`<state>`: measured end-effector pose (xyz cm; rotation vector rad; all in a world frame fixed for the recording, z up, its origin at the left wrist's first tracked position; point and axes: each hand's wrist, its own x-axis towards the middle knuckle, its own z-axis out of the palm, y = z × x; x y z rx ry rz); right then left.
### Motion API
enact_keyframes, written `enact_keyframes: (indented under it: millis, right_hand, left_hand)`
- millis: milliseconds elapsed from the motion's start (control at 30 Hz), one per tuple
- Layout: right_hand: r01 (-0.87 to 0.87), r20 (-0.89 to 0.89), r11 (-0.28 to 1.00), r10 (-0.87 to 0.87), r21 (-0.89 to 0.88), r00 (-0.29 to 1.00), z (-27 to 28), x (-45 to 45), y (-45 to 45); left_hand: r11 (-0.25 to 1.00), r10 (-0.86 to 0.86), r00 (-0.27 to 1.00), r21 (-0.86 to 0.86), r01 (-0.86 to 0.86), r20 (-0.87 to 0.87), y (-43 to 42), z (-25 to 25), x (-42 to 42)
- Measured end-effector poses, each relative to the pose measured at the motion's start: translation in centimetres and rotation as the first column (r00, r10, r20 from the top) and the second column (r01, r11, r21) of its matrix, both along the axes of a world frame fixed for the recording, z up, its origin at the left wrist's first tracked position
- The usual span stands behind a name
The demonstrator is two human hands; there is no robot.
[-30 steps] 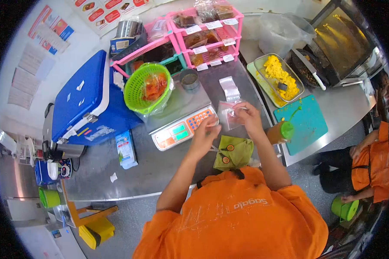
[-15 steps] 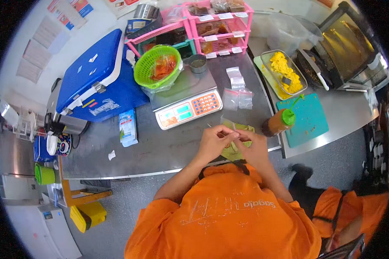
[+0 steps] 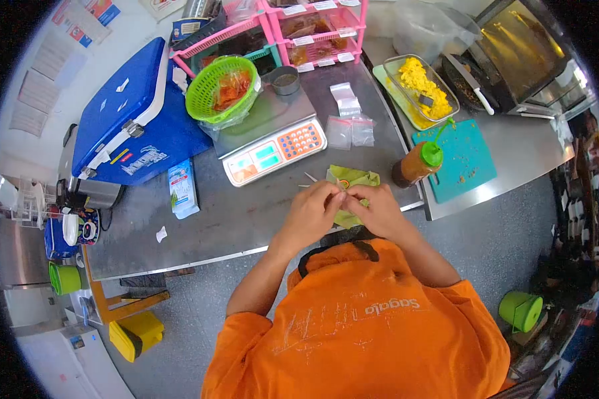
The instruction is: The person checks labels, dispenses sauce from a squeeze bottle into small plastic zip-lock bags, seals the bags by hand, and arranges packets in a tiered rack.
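My left hand and my right hand meet at the fingertips over a green cloth. Both are pinched on a small clear plastic piece, hard to make out. Scissors lie partly hidden at the cloth's left. Small clear zip bags lie beyond my hands, below a white packet. To the left is a scale with a metal cup and a green basket holding bagged orange food. A brown sauce bottle with a green cap stands right of my hands.
A blue cooler and a blue-white packet are on the left. Pink racks stand at the back. To the right are a tray of yellow food, a knife and a teal board.
My hands came together away from the zip bags, drawing back over the green cloth. The co-worker at the right has gone out of view. The camera view has shifted.
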<state>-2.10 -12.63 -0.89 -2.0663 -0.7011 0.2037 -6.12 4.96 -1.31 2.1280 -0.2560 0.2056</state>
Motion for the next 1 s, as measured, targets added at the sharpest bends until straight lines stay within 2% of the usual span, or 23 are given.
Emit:
enact_keyframes:
  millis: [33,67,133,267,333,367,433,467,500,533,567,600,633,667,700,733,800,833,867,900,933,967,1000]
  right_hand:
    - [0.01,0.047,1.0,-0.01,0.012,0.999,-0.2,-0.1,0.0]
    - [0.014,0.042,1.0,-0.015,0.012,0.999,-0.4,-0.3,0.0]
    - [0.034,0.083,0.999,-0.033,-0.009,0.996,-0.7,-0.4,-0.1]
    - [0.226,0.176,0.968,-0.204,-0.111,0.963,-2.6,-0.8,-0.6]
    - [0.366,0.275,0.927,-0.374,0.081,0.886,-3.0,-0.8,-0.8]
    - [0.375,0.27,0.923,-0.384,0.086,0.883,-3.1,-0.8,-0.8]
    - [0.363,0.509,0.903,-0.43,0.231,0.746,-3.2,-0.9,-0.8]
    - [0.355,0.581,0.894,-0.448,0.275,0.679,-3.3,-1.0,-1.0]
    - [0.358,0.304,0.898,-0.427,0.257,0.852,-3.8,-1.8,-1.3]
    - [0.357,-0.009,0.902,-0.366,0.241,0.931,-4.1,-2.3,-1.8]
    - [0.369,-0.009,0.898,-0.378,0.237,0.926,-4.3,-2.4,-2.4]
    - [0.431,-0.429,0.851,-0.283,0.299,0.858,-3.9,-2.2,-3.0]
    - [0.51,-0.762,0.796,-0.097,0.327,0.64,-3.6,-2.0,-3.4]
    - [0.518,-0.765,0.791,-0.1,0.327,0.636,-3.4,-1.9,-3.9]
    - [0.555,-0.825,0.72,0.043,0.416,0.564,-3.3,-1.8,-4.5]
    - [0.598,-0.849,0.633,0.194,0.491,0.492,-3.0,-1.7,-5.0]
    - [0.588,-0.851,0.65,0.186,0.482,0.491,-2.5,-1.5,-6.2]
    - [0.471,-0.833,0.747,0.198,0.469,0.517,-2.5,-1.4,-7.2]
    - [0.343,-0.814,0.828,0.213,0.444,0.541,-2.4,-1.3,-7.9]
    - [0.331,-0.815,0.853,0.17,0.403,0.553,-2.1,-1.2,-8.3]
    - [0.339,-0.814,0.851,0.161,0.401,0.558,-2.2,-1.1,-8.5]
    - [0.343,-0.816,0.885,0.068,0.316,0.574,-2.5,-1.0,-8.6]
    - [0.352,-0.806,0.908,-0.026,0.228,0.591,-2.8,-0.8,-8.5]
  left_hand:
    - [0.992,-0.005,0.995,0.124,-0.007,0.097,-0.3,-0.3,-0.1]
    - [0.992,-0.01,0.996,0.125,-0.002,0.093,-0.4,-0.5,-0.3]
    - [0.954,-0.025,0.995,0.3,-0.006,0.098,-0.8,-0.3,-0.3]
    - [0.954,-0.041,0.98,0.3,-0.019,0.192,-1.5,-1.3,-0.3]
    - [0.963,0.134,0.974,0.206,-0.171,0.183,-2.9,-1.0,-0.7]
    - [0.964,0.124,0.976,0.213,-0.162,0.181,-3.5,-0.8,-0.5]
    - [0.924,0.303,0.936,0.186,-0.335,0.178,-4.9,-0.1,0.1]
    - [0.928,0.293,0.939,0.182,-0.325,0.182,-5.5,0.1,0.3]
    - [0.922,0.269,0.941,0.228,-0.313,0.206,-6.2,0.2,0.3]
    - [0.914,0.243,0.943,0.273,-0.301,0.226,-6.8,0.2,0.2]
    - [0.919,0.231,0.947,0.269,-0.288,0.224,-7.2,0.0,-0.4]
    - [0.937,0.145,0.958,0.276,-0.213,0.249,-7.4,-0.1,-0.9]
    - [0.948,0.059,0.961,0.286,-0.139,0.271,-7.6,-0.2,-1.1]
    - [0.948,0.05,0.962,0.29,-0.13,0.267,-7.8,-0.3,-1.2]
    - [0.972,0.234,0.944,-0.032,-0.233,0.233,-8.1,0.1,-1.4]
    - [0.95,0.284,0.951,-0.168,-0.263,0.12,-7.4,-0.6,-1.3]
    - [0.818,0.361,0.927,-0.443,-0.368,-0.103,-5.9,-1.9,-1.1]
    - [0.741,0.103,0.96,-0.623,-0.249,-0.261,-4.3,-3.8,-0.9]
    - [0.596,-0.186,0.92,-0.784,-0.173,-0.345,-2.9,-4.8,-0.6]
    - [0.744,-0.163,0.947,-0.665,-0.066,-0.277,-2.0,-4.8,-0.5]
    - [0.742,-0.176,0.946,-0.668,-0.055,-0.273,-2.0,-3.9,-0.1]
    - [0.919,0.024,0.999,-0.391,-0.037,-0.04,-2.1,-2.9,0.1]
    - [0.99,0.133,0.958,-0.083,-0.115,0.255,-2.6,-1.3,0.4]
